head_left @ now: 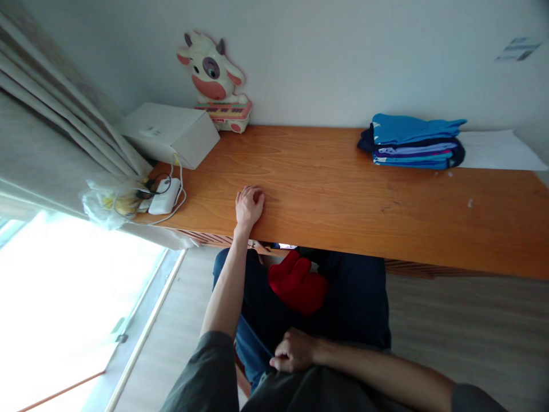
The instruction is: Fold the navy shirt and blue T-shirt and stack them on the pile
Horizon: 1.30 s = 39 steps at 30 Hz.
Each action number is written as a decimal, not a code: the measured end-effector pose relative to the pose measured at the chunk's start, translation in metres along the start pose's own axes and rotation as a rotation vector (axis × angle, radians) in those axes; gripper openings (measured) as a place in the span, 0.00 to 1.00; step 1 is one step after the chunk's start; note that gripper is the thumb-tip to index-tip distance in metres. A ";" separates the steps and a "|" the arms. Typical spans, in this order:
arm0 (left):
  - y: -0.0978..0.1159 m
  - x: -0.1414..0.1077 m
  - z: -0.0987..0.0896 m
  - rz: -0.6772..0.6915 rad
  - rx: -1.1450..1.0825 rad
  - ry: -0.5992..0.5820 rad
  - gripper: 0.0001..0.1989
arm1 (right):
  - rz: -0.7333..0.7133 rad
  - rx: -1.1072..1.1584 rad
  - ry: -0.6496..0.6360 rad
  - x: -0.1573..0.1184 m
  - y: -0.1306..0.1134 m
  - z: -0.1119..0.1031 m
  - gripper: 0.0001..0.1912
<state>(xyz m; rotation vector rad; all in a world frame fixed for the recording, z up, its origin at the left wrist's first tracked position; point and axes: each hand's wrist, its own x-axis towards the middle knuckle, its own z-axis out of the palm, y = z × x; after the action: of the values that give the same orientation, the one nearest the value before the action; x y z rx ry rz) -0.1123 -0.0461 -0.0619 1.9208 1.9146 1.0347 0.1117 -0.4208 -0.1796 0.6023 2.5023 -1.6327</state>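
Observation:
My left hand [250, 206] rests on the wooden desk [317, 200] near its front edge, fingers loosely bent and thumb a little apart. I see nothing in it. Down at my lap lies my right hand [294, 350], curled into a loose fist against my clothes, with no object showing in it. Between my legs is a red, soft-looking thing [298, 284] with rounded lobes; neither hand touches it. Just under the desk edge, a small bright patch [286, 246] shows, too covered to name.
At the back left stand a white box [171, 131] and a toy cow with a keyboard [218, 86]. A white power adapter [165, 195], cables and a plastic bag [109, 203] lie in front. Folded clothes [414, 140] and white paper [497, 150] lie back right. A curtain [55, 126] hangs left.

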 end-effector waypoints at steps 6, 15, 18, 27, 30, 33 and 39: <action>-0.022 0.004 -0.013 -0.136 -0.555 0.165 0.27 | 0.011 0.089 0.014 -0.001 -0.002 -0.002 0.31; -0.023 -0.087 -0.056 -0.313 -0.739 0.329 0.31 | 0.027 0.182 0.006 -0.004 0.006 -0.002 0.30; 0.000 -0.145 -0.049 -0.381 -0.610 0.464 0.24 | 0.050 0.177 0.006 -0.005 0.007 -0.003 0.30; 0.005 -0.239 -0.070 -0.504 0.055 0.192 0.40 | 0.039 0.124 -0.028 -0.006 -0.007 -0.019 0.31; -0.014 -0.230 -0.084 -0.636 0.071 0.041 0.47 | 0.037 0.119 -0.005 -0.006 -0.008 -0.019 0.31; -0.032 -0.222 -0.088 -0.673 -0.055 0.022 0.41 | 0.040 0.115 0.028 -0.006 -0.007 -0.016 0.31; -0.039 -0.227 -0.080 -0.673 -0.145 0.081 0.41 | 0.039 0.152 0.030 -0.006 -0.001 -0.012 0.31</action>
<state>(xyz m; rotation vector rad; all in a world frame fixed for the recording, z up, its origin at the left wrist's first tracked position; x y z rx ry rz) -0.1678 -0.2806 -0.0990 1.0330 2.2120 0.9977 0.1188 -0.4122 -0.1722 0.6920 2.3855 -1.8247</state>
